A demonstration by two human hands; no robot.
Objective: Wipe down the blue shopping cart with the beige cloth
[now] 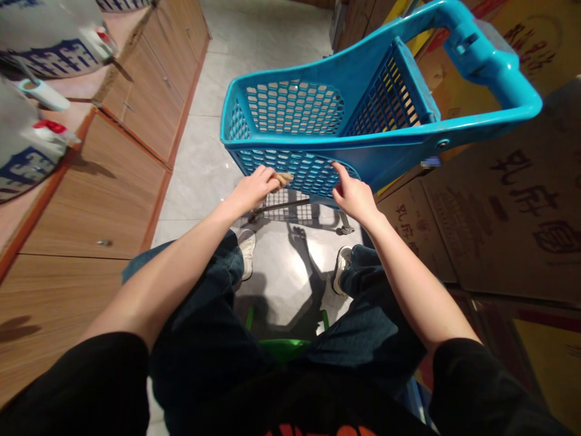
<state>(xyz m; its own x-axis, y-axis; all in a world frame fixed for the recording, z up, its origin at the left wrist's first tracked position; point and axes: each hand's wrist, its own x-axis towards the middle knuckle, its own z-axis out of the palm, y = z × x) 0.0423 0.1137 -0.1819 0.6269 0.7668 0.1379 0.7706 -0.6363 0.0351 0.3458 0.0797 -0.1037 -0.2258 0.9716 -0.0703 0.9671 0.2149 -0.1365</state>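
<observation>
A blue plastic shopping cart [390, 142] stands in front of my knees, its lattice side facing me. My left hand [256, 186] is closed on a small beige cloth [284, 180], which lies against the lower lattice of that side. To the right, my right hand [354, 194] is at the same side panel with its index finger stretched out to the lattice and the thumb apart from it. Nothing shows in that hand; its other fingers are partly hidden. The cart's basket holds nothing that I can see.
Wooden cabinets [131, 194] run along the left, with large wrapped containers [54, 48] on top. Stacked cardboard boxes [508, 206] stand close on the right. A green seat edge [285, 349] shows between my legs. Grey tiled floor [263, 36] stretches beyond the cart.
</observation>
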